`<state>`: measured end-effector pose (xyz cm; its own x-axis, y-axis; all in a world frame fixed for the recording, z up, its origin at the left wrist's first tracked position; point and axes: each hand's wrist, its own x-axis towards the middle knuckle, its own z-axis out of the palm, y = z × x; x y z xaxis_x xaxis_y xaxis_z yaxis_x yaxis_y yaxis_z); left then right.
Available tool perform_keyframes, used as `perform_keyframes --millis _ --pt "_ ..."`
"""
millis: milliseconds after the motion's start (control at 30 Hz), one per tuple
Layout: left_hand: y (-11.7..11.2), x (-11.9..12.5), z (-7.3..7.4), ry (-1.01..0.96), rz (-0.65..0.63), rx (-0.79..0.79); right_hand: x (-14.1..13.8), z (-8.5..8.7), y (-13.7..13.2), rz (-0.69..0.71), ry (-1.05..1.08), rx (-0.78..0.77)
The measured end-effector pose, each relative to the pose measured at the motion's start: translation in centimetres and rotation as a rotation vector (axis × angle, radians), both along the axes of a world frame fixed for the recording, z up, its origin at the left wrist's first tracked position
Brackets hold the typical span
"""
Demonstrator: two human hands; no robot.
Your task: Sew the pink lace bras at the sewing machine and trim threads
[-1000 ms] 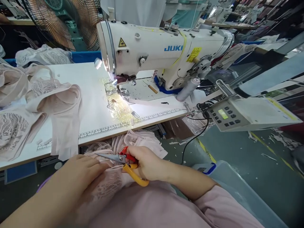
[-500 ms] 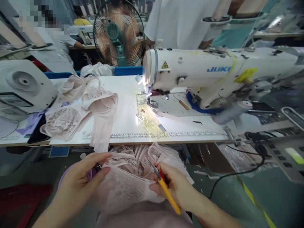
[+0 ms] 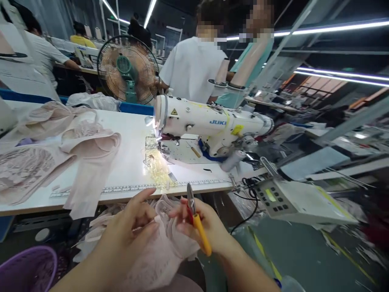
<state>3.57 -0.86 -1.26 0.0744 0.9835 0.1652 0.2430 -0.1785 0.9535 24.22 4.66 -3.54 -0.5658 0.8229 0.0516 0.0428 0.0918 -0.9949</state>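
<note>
A pale pink lace bra (image 3: 152,259) is held up below the table's front edge. My left hand (image 3: 127,227) is at its upper left edge, thumb and a curled finger closing on the fabric while the index finger stands away. My right hand (image 3: 209,223) grips thread snips (image 3: 199,231) with a yellow handle, a red part and blades pointing up. Its thumb and fingertips also touch the bra's top edge. Behind my hands, more pale pink bras (image 3: 100,227) hang in a pile, partly hidden.
A white sewing machine (image 3: 194,121) with its lamp lit stands on the white table (image 3: 130,170). Several bra pieces (image 3: 91,142) lie to the left. A purple basket (image 3: 51,259) is at lower left, a control box (image 3: 279,198) at right. Beyond are a fan (image 3: 127,69) and people.
The view has swung up and to the right, bringing ceiling lights and the control box in. My hands have moved closer together, with the bra bunched between them; the snips' blades point more upright.
</note>
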Motion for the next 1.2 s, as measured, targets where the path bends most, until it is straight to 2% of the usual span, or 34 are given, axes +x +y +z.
perform_keyframes --millis 67,200,333,467,533,667,733,800,900,967,1067,1200 --pt "0.4 0.2 0.0 0.015 -0.064 -0.024 -0.7 1.4 0.5 0.041 0.083 0.051" --pt "0.6 0.5 0.0 0.04 -0.089 -0.041 -2.0 3.0 1.0 0.086 0.016 0.081" --pt "0.8 0.7 0.2 0.06 -0.092 -0.034 -2.4 3.2 1.1 0.101 -0.017 0.128" --pt "0.7 0.7 0.1 0.124 -0.089 0.066 -2.6 3.1 0.9 0.081 -0.008 0.206" --pt "0.2 0.7 -0.6 0.253 -0.008 0.166 -2.8 3.0 0.8 0.058 0.004 0.23" --pt "-0.9 0.8 -2.7 0.583 0.251 0.442 -3.1 2.6 0.8 0.021 0.01 0.22" --pt "-1.1 0.9 -3.4 0.597 0.291 0.481 -3.2 2.4 0.8 0.024 0.006 0.209" --pt "-1.0 1.2 -3.3 0.494 0.264 0.361 -3.2 2.3 0.7 0.032 0.008 0.204" --pt "-0.5 1.5 -2.1 0.271 0.138 0.035 -3.3 2.1 0.6 0.037 0.02 0.197" --pt "-0.1 1.5 -1.2 0.153 0.058 -0.119 -3.4 2.0 0.6 0.031 0.016 0.201" --pt "0.3 1.4 -0.7 0.061 -0.013 -0.256 -3.4 1.9 0.6 0.019 0.005 0.203" --pt "0.7 1.0 -0.7 -0.028 -0.071 -0.372 -3.0 2.0 1.1 0.048 -0.056 0.181"
